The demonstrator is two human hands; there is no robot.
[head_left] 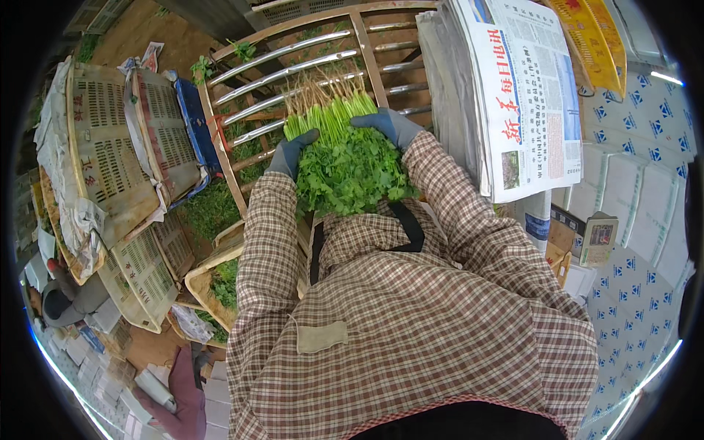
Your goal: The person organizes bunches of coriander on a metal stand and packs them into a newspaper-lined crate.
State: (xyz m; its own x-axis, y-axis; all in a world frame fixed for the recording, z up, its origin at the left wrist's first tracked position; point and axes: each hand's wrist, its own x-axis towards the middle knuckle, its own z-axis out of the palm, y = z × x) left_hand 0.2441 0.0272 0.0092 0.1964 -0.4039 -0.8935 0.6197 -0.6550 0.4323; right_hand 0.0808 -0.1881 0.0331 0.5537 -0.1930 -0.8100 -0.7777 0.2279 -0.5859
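Note:
A broad bunch of cilantro (352,172) lies across the near part of a slatted metal rack (372,62), close to my body. Its pale roots point away from me, and the leafy tops hang toward my checked apron. My left hand (292,152), in a blue-grey glove, grips the bunch's left side near the stems. On the other side, my right hand (392,126), gloved alike, presses in with its fingers over the stems. Leaves partly hide the fingertips of both hands.
A thick stack of newspapers (532,103) sits right of the rack, with a yellow crate (598,44) beyond. On the left stand cream plastic crates (110,139) and a blue crate (196,125). Greens fill a crate (224,284) below them. Other people's clothing (183,392) shows lower left.

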